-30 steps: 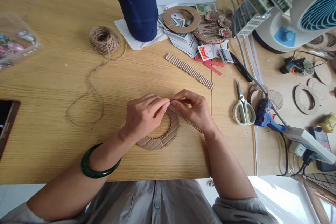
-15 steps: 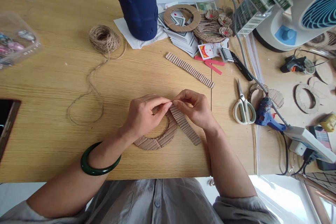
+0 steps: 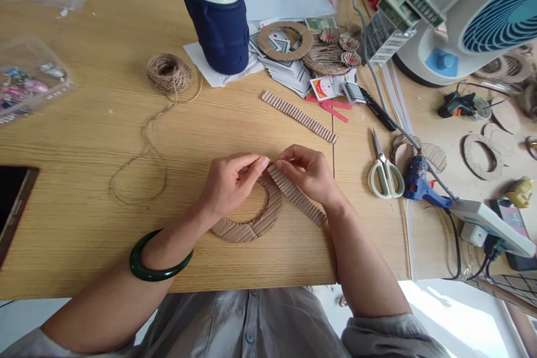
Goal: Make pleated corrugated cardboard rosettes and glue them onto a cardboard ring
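My right hand (image 3: 308, 173) pinches the upper end of a corrugated cardboard strip (image 3: 297, 194), which slants down toward my right wrist. Close beside it, the thumb and index finger of my left hand (image 3: 230, 183) are pressed together; whatever is between them is hidden. Beneath my hands a flat cardboard ring (image 3: 243, 231) lies on the table, partly covered by my left hand. A second corrugated strip (image 3: 300, 116) rests farther up the table.
Twine ball (image 3: 170, 74) with a loose strand at left. A blue bottle (image 3: 220, 31) stands behind. Right of my hands are scissors (image 3: 386, 176), a blue glue gun (image 3: 422, 182), a power strip (image 3: 490, 224) and a fan (image 3: 448, 39). A phone (image 3: 17, 201) lies at the left edge.
My left fingertips have drawn slightly away from my right ones. The strip's lower end has swung a little up and to the right. The camera view has shifted slightly.
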The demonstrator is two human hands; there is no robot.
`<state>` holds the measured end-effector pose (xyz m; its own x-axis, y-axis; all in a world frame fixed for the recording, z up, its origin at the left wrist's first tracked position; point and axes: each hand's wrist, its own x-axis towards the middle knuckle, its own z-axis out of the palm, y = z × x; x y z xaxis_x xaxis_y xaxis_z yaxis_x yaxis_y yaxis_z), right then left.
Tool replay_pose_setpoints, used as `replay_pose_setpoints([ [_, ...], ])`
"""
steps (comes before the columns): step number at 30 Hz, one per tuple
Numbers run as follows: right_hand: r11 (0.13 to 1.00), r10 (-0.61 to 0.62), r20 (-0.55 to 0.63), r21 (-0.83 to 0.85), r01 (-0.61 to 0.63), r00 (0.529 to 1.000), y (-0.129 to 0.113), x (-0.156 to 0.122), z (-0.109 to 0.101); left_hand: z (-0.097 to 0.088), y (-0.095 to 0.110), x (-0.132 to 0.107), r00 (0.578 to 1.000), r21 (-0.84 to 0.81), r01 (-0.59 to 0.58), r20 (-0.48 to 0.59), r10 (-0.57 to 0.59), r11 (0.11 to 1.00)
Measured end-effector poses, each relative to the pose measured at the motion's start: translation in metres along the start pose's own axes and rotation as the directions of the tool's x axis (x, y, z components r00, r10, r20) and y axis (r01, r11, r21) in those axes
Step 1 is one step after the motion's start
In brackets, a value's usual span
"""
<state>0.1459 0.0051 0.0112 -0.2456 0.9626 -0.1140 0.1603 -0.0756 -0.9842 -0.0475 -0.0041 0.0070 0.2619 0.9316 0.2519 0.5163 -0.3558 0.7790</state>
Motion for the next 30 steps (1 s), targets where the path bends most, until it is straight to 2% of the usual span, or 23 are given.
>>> replay_pose_setpoints([
  [6,0.998,-0.054,-0.003,-0.011,0.054,0.999,0.0013,0.0010,0.0028,-0.0001,-0.0008,0.0001,0.993,0.064,-0.106,-0.036,0.108,0.992],
  [12,1.000,-0.005,0.041,0.028,0.004,0.999,0.0004,0.0024,0.0043,0.0010,-0.0034,0.0003,0.993,-0.079,0.028,-0.110,-0.036,0.997],
  [15,0.999,-0.007,0.017,0.033,0.007,1.000,0.0034,0.0037,0.0044,0.0025,-0.0063,0.0009,0.990,-0.138,0.069,-0.112,-0.085,0.988],
  [21,0.982,0.027,0.079,0.182,-0.041,0.997,0.0076,0.0048,0.0017,0.0054,-0.0064,0.0007,0.993,-0.170,0.056,-0.095,-0.073,0.984],
  [30,0.980,-0.036,0.082,0.201,0.019,0.996,0.0047,0.0046,0.0026,0.0085,-0.0020,-0.0008,0.988,-0.151,0.052,-0.133,-0.072,0.987],
])
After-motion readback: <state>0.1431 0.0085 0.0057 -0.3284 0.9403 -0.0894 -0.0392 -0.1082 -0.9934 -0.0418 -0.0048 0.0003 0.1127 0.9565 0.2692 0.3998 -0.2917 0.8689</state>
